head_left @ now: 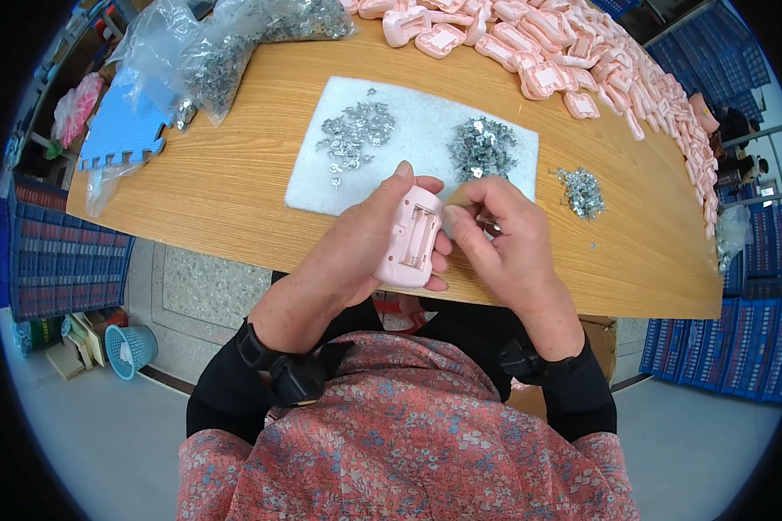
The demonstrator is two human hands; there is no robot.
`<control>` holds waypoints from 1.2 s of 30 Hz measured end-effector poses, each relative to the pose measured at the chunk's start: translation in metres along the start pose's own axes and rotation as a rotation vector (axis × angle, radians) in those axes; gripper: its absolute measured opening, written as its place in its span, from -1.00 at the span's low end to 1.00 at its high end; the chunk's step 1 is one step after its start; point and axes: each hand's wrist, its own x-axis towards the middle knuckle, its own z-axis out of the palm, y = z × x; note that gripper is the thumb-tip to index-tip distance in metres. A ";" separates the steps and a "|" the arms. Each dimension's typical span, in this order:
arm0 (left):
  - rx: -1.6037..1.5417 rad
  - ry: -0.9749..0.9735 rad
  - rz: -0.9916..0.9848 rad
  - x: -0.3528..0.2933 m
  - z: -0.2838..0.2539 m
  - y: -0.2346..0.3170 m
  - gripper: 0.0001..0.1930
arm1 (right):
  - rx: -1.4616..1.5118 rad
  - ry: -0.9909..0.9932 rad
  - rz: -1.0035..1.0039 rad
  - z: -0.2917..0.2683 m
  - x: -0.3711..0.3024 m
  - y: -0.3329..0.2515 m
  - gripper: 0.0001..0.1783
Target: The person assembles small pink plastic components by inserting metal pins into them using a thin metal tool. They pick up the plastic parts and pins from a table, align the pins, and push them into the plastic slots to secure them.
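Observation:
My left hand point(356, 221) holds a pale pink plastic housing point(398, 260) over the table's near edge, its battery compartment facing up. Metal contacts show at the ends of that slot. Close by its right side, my right hand point(504, 234) has thumb and forefinger pinched together; whatever lies between them is too small to name. Beyond both hands is a white foam sheet point(417, 113). Loose metal contacts point(356, 130) are spread on its left part, and a denser heap of metal pieces point(482, 149) sits on its right part.
Many pink housings point(547, 78) are piled along the table's far right. A smaller heap of metal bits point(582, 193) lies right of the foam. Clear bags of metal parts point(222, 69) and a blue foam mat point(126, 122) occupy the far left. Blue crates point(721, 347) stand beside the table.

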 end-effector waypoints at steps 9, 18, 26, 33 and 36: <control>0.076 -0.001 -0.015 0.000 0.004 -0.005 -0.39 | 0.292 -0.102 0.282 -0.001 -0.004 -0.003 -0.78; 0.313 -0.004 0.043 -0.005 0.005 -0.002 -0.50 | 0.702 -0.227 0.489 -0.011 -0.003 0.009 -0.79; 0.714 -0.044 0.279 -0.013 0.002 -0.008 -0.61 | 0.690 -0.278 0.563 -0.012 -0.008 0.013 -0.81; 1.310 0.023 0.581 -0.011 0.008 -0.009 -0.67 | 0.672 -0.202 0.471 -0.011 -0.014 0.005 -0.75; 1.105 0.035 0.536 -0.007 0.007 -0.012 -0.71 | 0.748 -0.161 0.492 -0.014 -0.014 0.000 -0.76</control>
